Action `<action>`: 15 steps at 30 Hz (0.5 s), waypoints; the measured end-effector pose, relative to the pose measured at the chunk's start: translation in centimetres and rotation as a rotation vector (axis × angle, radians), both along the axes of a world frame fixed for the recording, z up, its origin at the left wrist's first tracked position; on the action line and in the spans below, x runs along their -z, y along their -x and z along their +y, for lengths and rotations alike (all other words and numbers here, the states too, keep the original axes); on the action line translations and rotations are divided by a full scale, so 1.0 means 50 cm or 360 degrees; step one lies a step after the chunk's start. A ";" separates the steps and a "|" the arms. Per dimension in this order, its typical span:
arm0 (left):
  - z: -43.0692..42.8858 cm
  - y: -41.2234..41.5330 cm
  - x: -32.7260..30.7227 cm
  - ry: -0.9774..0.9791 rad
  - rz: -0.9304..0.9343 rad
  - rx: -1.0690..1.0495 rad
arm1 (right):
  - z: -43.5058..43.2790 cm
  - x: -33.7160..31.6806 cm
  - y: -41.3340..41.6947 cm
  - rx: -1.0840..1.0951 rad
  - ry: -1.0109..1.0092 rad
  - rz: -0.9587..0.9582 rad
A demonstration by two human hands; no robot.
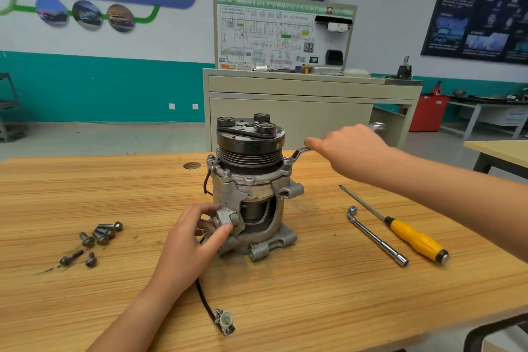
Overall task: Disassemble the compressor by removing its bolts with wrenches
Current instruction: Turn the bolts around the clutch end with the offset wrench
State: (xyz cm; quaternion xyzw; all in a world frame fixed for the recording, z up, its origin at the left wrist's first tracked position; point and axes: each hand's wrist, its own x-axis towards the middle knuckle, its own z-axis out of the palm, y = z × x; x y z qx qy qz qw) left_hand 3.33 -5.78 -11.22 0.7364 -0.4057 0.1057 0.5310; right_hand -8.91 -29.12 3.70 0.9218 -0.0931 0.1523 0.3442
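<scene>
1. Wooden table (85, 294): the compressor (251, 188) is stood upright at its middle.
2. Its lower lug is gripped by the left hand (194, 240).
3. A wrench (298, 153), set on the upper flange, is clasped by the right hand (348, 148).

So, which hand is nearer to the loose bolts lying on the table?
Left. The left hand grips a lug low on the compressor, just right of the loose bolts. The right hand holds the wrench on the compressor's far side, farther away.
</scene>
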 end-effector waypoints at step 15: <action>0.001 -0.001 0.002 0.0015 -0.0028 0.0002 | 0.004 0.044 -0.006 -0.0281 -0.1102 -0.0947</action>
